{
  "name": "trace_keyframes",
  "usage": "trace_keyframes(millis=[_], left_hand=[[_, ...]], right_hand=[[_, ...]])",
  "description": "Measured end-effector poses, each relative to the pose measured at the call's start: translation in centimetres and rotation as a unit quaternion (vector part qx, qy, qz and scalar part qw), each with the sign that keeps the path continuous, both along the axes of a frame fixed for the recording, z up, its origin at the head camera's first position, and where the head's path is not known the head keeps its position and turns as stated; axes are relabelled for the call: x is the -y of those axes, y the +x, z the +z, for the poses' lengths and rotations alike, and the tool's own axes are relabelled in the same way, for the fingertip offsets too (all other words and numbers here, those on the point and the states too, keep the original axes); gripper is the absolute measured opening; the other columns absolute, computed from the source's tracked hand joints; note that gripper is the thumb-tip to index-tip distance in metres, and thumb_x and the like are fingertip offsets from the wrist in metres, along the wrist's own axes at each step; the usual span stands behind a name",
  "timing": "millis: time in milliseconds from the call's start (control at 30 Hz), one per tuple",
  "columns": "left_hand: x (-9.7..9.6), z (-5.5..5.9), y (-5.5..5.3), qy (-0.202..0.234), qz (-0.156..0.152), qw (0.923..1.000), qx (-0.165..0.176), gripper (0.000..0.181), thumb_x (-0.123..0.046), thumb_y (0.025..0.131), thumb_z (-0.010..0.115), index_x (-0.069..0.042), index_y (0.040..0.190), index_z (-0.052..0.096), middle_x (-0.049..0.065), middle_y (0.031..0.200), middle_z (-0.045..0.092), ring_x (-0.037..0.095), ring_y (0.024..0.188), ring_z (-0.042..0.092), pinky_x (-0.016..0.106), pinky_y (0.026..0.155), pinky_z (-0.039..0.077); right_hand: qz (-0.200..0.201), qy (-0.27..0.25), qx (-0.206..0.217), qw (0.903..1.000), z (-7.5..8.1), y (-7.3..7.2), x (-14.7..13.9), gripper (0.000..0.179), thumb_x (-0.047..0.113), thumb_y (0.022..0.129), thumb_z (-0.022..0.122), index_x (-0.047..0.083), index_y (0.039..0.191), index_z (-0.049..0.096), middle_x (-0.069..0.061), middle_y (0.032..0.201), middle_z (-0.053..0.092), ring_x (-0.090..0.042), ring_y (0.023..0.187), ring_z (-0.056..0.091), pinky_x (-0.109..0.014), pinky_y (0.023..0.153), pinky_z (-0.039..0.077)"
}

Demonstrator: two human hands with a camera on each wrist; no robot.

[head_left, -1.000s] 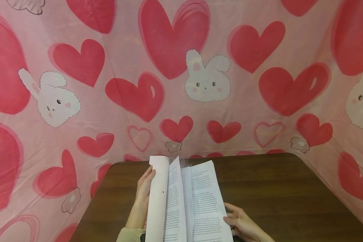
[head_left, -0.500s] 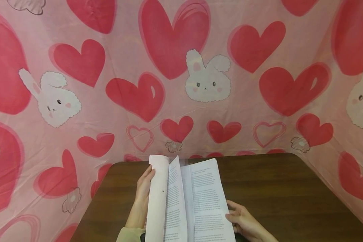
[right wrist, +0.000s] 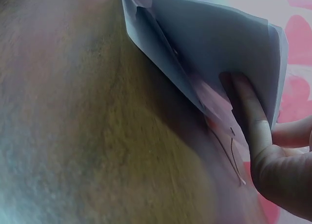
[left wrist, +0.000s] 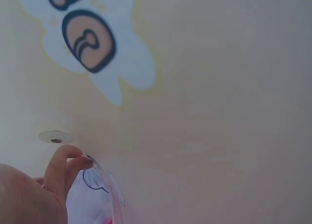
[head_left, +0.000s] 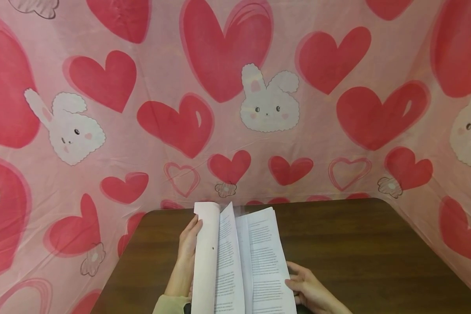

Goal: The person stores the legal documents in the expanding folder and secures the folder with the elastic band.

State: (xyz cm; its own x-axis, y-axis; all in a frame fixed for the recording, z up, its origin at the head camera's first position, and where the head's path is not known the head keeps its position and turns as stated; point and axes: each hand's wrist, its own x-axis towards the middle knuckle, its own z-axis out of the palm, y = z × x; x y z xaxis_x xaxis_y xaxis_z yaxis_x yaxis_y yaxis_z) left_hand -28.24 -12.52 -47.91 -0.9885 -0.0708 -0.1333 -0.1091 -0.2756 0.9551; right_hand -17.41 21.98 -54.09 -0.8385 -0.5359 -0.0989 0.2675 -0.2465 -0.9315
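Note:
Several white printed pages [head_left: 267, 261] stand fanned apart above the table, with lines of text facing me in the head view. At their left is a white curled cover [head_left: 205, 261] with a small dark spot. My left hand [head_left: 187, 244] grips the cover's left edge, fingertips bent over it; in the left wrist view this hand [left wrist: 46, 190] is beside a pale surface with a cartoon print [left wrist: 92, 41]. My right hand [head_left: 310, 285] pinches the right edge of the pages, thumb in front. In the right wrist view a finger [right wrist: 253, 107] lies along the back of the sheets.
The dark brown wooden table [head_left: 361, 244] extends on both sides of the pages. A pink cloth [head_left: 318, 139] printed with red hearts and white rabbits hangs behind the table and along its sides.
My right hand moves slightly right with the page edge, then back left to about its earlier place. The left hand and the curled cover stay nearly still.

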Motion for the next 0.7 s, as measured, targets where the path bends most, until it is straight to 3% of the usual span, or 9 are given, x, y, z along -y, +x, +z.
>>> trace_keyframes(millis=[267, 300, 400, 533, 700], left_hand=[[-0.22, -0.10, 0.03, -0.006, 0.003, 1.0000, -0.002, 0.063, -0.023, 0.118, 0.047, -0.001, 0.173, 0.025, 0.022, 0.182, 0.022, 0.037, 0.165, 0.028, 0.052, 0.139, 0.023], [-0.23, -0.12, 0.06, -0.007, 0.003, 1.0000, -0.002, 0.064, -0.024, 0.118, 0.046, -0.001, 0.173, 0.025, 0.022, 0.182, 0.022, 0.037, 0.165, 0.028, 0.051, 0.138, 0.024], [-0.23, -0.19, 0.21, -0.009, 0.001, 1.0000, -0.002, 0.064, -0.026, 0.118, 0.047, -0.003, 0.173, 0.026, 0.022, 0.182, 0.025, 0.036, 0.162, 0.034, 0.034, 0.131, 0.041], [-0.15, -0.26, 0.51, -0.004, -0.008, 0.9999, -0.006, 0.065, -0.029, 0.118, 0.047, -0.005, 0.175, 0.024, 0.021, 0.182, 0.026, 0.033, 0.159, 0.038, 0.013, 0.107, 0.052], [-0.24, -0.16, 0.65, 0.008, -0.012, 0.9999, -0.005, 0.067, -0.030, 0.118, 0.048, -0.007, 0.175, 0.023, 0.020, 0.182, 0.026, 0.030, 0.157, 0.041, 0.014, 0.107, 0.054]], right_hand=[[0.001, -0.002, 0.001, 1.0000, 0.13, 0.00, 0.18, 0.075, 0.002, 0.113, 0.049, -0.016, 0.166, -0.001, -0.007, 0.124, 0.081, -0.017, 0.107, 0.079, -0.034, 0.085, 0.069], [0.001, -0.002, 0.001, 1.0000, 0.14, 0.00, 0.21, 0.075, 0.002, 0.113, 0.049, -0.016, 0.166, -0.001, -0.007, 0.125, 0.081, -0.017, 0.107, 0.079, -0.034, 0.085, 0.069], [0.002, -0.004, 0.003, 1.0000, 0.12, -0.01, 0.38, 0.075, 0.002, 0.112, 0.049, -0.015, 0.166, -0.001, -0.008, 0.125, 0.081, -0.018, 0.107, 0.079, -0.035, 0.085, 0.069], [0.004, -0.006, 0.006, 1.0000, 0.09, -0.07, 0.70, 0.076, 0.002, 0.112, 0.050, -0.015, 0.166, -0.001, -0.008, 0.125, 0.081, -0.018, 0.107, 0.079, -0.036, 0.086, 0.069], [0.002, -0.003, 0.006, 1.0000, 0.12, -0.02, 0.96, 0.076, 0.003, 0.112, 0.050, -0.016, 0.166, 0.000, -0.007, 0.124, 0.081, -0.018, 0.107, 0.079, -0.036, 0.086, 0.069]])
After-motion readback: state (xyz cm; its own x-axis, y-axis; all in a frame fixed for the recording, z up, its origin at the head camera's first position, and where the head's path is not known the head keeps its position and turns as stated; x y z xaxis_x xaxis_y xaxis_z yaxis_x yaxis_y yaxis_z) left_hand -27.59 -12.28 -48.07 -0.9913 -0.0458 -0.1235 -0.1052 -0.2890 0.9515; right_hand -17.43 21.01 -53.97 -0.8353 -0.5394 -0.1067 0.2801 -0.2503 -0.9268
